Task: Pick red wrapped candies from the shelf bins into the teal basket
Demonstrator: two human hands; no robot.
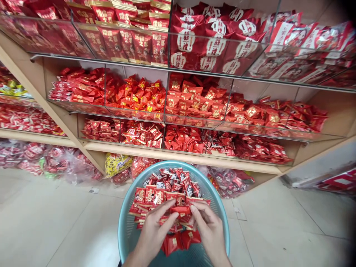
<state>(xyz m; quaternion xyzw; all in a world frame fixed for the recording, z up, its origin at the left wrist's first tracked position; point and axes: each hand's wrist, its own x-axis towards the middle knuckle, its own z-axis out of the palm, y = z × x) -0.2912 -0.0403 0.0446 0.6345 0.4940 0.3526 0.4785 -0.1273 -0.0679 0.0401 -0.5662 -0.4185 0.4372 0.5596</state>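
Note:
A round teal plastic basket [121, 226] stands in front of me with small red candy packets inside. My left hand [155, 226] is over the packets, thumb and index fingertip apart, at the left end of a shiny red candy packet [180, 210]. My right hand [208, 224] pinches that packet's right end between thumb and forefinger. Left of it lie red packets with gold characters [149, 195] in a row. Packets with black-and-white prints [189, 189] fill the basket's far side. Nearer me, below the hands, are plain red packets [174, 243]. My other fingertips are partly hidden.
Beyond the basket rises a wooden shelf unit [194, 157] with clear-fronted compartments of red candy packets [140, 94]. Larger red bags [213, 40] fill the top shelf. Under it, a yellow bag [118, 164] and clear plastic bags [232, 181] rest on the tiled floor [75, 218].

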